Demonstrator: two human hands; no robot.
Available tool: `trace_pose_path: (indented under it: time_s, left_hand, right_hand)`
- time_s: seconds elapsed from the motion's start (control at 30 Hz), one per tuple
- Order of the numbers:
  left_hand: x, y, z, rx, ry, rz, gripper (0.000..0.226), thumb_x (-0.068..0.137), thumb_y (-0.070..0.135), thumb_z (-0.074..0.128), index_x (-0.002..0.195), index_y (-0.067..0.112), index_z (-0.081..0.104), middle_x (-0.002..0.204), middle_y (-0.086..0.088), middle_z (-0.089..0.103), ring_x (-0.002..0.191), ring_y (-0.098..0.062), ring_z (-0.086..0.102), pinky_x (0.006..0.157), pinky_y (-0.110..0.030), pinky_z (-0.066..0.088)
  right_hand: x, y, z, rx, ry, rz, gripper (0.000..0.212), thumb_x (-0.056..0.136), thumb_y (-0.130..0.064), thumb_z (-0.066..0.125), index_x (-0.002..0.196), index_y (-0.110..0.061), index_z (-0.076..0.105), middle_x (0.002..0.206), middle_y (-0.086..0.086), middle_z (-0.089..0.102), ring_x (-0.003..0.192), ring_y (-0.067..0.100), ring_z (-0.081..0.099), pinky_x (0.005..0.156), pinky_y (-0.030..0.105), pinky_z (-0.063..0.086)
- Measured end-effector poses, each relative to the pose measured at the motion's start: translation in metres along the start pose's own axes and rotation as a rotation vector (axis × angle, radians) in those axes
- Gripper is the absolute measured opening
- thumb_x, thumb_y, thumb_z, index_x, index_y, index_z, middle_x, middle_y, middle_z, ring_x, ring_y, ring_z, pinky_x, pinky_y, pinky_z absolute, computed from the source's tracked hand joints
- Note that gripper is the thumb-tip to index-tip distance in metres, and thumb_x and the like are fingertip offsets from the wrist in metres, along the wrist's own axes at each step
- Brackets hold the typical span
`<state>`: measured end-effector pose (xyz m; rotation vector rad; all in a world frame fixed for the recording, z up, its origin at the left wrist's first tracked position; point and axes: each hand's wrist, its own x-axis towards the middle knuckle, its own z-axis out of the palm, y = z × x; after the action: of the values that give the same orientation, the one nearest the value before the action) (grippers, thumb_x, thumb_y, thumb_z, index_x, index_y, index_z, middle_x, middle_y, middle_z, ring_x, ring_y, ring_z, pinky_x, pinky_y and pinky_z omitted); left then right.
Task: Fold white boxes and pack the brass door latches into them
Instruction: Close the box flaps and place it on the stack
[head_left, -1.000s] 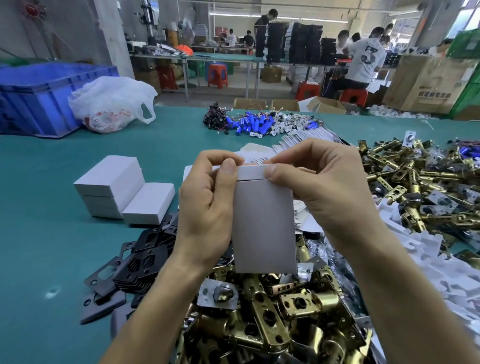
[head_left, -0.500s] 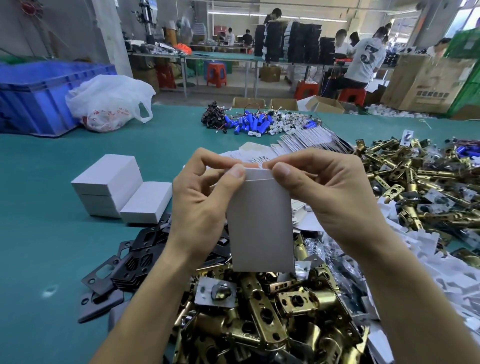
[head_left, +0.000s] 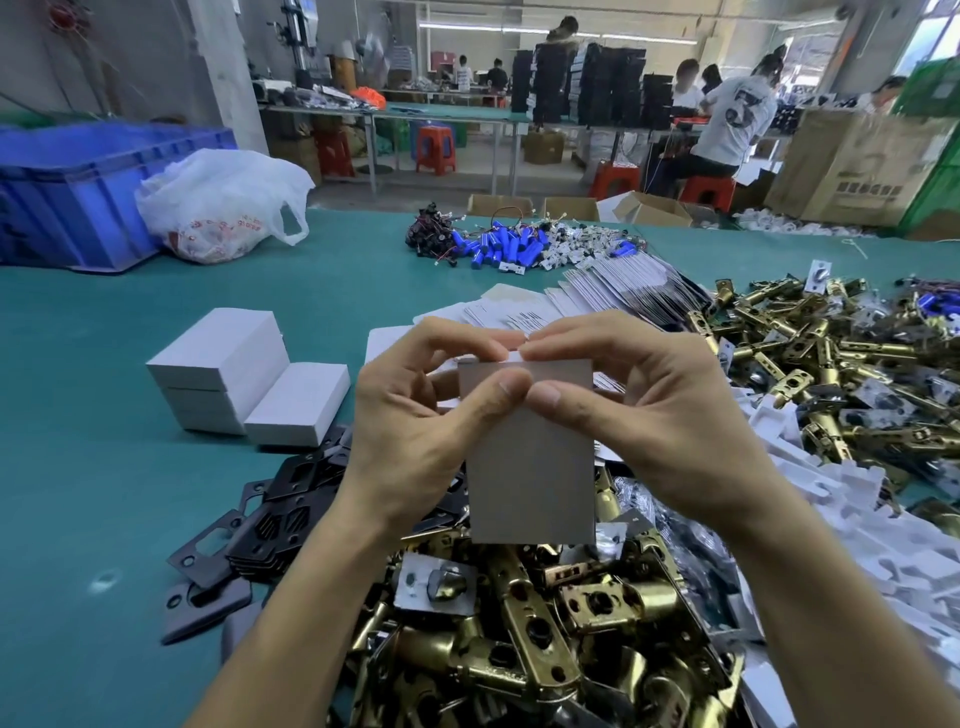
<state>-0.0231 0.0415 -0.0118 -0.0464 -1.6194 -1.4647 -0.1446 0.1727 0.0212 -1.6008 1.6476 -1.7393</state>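
Note:
I hold a white box upright above a pile of brass door latches. My left hand grips its upper left side, thumb on the near face and fingers curled over the top flap. My right hand pinches the upper right the same way, and both thumbs meet near the top middle. More brass latches are heaped at the right. Three closed white boxes sit stacked at the left on the green table.
Black metal strike plates lie left of the near pile. Flat white cards fan out behind my hands, and white inserts spread at the right. Blue cylinders, a white plastic bag and a blue crate stand farther back.
Both thumbs have slid inward along the box's top edge and now meet at the middle. My fingers have curled down over the top flap. The box sits slightly lower.

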Motion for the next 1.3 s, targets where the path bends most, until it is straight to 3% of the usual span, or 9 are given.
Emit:
trace_pose_path:
  time_s: [0.1, 0.23, 0.33, 0.43, 0.53, 0.67, 0.9, 1.07, 1.3]
  left_hand:
    - [-0.001, -0.001, 0.000, 0.022, -0.004, 0.006, 0.018, 0.081, 0.029, 0.078, 0.093, 0.017, 0.072, 0.111, -0.011, 0.075, 0.093, -0.024, 0.075, 0.066, -0.040, 0.063]
    - [0.001, -0.003, 0.000, 0.009, 0.028, -0.023, 0.010, 0.082, 0.012, 0.079, 0.087, 0.019, 0.074, 0.104, -0.006, 0.076, 0.088, -0.018, 0.074, 0.065, -0.032, 0.060]
    - [0.000, -0.002, 0.003, 0.051, 0.057, -0.081, 0.010, 0.082, 0.017, 0.074, 0.091, 0.017, 0.071, 0.109, 0.000, 0.076, 0.087, -0.014, 0.074, 0.065, -0.030, 0.061]
    - [0.003, -0.001, 0.003, 0.064, 0.040, -0.230, 0.035, 0.078, 0.029, 0.079, 0.109, 0.026, 0.063, 0.121, 0.001, 0.070, 0.089, -0.013, 0.074, 0.067, -0.035, 0.062]
    - [0.006, 0.000, -0.003, 0.099, -0.058, -0.541, 0.059, 0.068, 0.046, 0.083, 0.118, 0.033, 0.055, 0.106, 0.000, 0.075, 0.086, -0.021, 0.077, 0.062, -0.035, 0.062]
    - [0.004, -0.002, -0.004, 0.086, -0.163, -0.684, 0.036, 0.084, 0.032, 0.078, 0.114, 0.021, 0.061, 0.082, -0.001, 0.077, 0.074, -0.025, 0.076, 0.060, -0.033, 0.062]
    - [0.021, -0.010, -0.031, -0.159, 0.337, -0.645, 0.017, 0.092, 0.017, 0.068, 0.096, 0.005, 0.057, 0.063, -0.003, 0.070, 0.053, -0.020, 0.070, 0.045, -0.022, 0.055]
    - [0.033, -0.035, -0.081, -0.044, 0.756, -0.621, 0.015, 0.098, 0.018, 0.064, 0.091, 0.010, 0.053, 0.070, -0.009, 0.057, 0.039, -0.009, 0.059, 0.038, -0.020, 0.050]
    - [0.011, -0.070, -0.144, 0.126, 0.935, -0.743, 0.027, 0.096, 0.018, 0.066, 0.111, 0.004, 0.048, 0.088, -0.014, 0.056, 0.052, -0.016, 0.060, 0.036, -0.021, 0.050]
  right_hand:
    - [-0.001, 0.001, -0.002, 0.011, 0.009, 0.022, 0.023, 0.076, -0.027, 0.076, 0.098, -0.022, 0.075, 0.109, 0.002, 0.071, 0.105, 0.020, 0.068, 0.082, 0.041, 0.060]
    - [-0.005, 0.002, -0.007, 0.018, -0.063, 0.125, 0.028, 0.080, -0.025, 0.076, 0.106, -0.032, 0.074, 0.108, -0.005, 0.073, 0.093, 0.031, 0.071, 0.073, 0.054, 0.061]
    - [-0.006, 0.001, -0.005, 0.046, -0.028, 0.129, 0.027, 0.081, -0.022, 0.076, 0.108, -0.026, 0.074, 0.105, 0.003, 0.072, 0.089, 0.036, 0.072, 0.071, 0.058, 0.059]
    - [-0.005, -0.002, -0.002, 0.073, 0.101, 0.106, 0.027, 0.078, -0.022, 0.075, 0.106, -0.024, 0.075, 0.100, 0.009, 0.072, 0.083, 0.030, 0.074, 0.068, 0.047, 0.063]
    - [-0.002, 0.001, -0.003, 0.189, 0.355, 0.134, 0.028, 0.075, -0.027, 0.074, 0.103, -0.030, 0.072, 0.097, 0.003, 0.074, 0.084, 0.021, 0.074, 0.062, 0.032, 0.060]
    - [0.006, 0.013, -0.001, 0.184, 0.537, 0.210, 0.026, 0.084, -0.019, 0.075, 0.105, -0.034, 0.069, 0.097, 0.003, 0.072, 0.096, 0.022, 0.072, 0.067, 0.034, 0.060]
    - [0.008, 0.019, 0.004, 0.151, 0.177, 0.389, 0.070, 0.089, -0.024, 0.071, 0.142, -0.053, 0.036, 0.120, 0.002, 0.062, 0.103, 0.016, 0.071, 0.088, 0.033, 0.059]
    - [-0.009, 0.025, -0.009, 0.138, 0.188, 0.475, 0.033, 0.090, -0.018, 0.069, 0.120, -0.030, 0.063, 0.107, 0.008, 0.070, 0.087, 0.021, 0.073, 0.079, 0.034, 0.061]
    - [-0.026, 0.057, -0.023, -0.292, 0.245, 0.502, 0.014, 0.093, -0.023, 0.066, 0.105, -0.029, 0.068, 0.089, -0.006, 0.068, 0.075, 0.002, 0.065, 0.068, 0.024, 0.048]
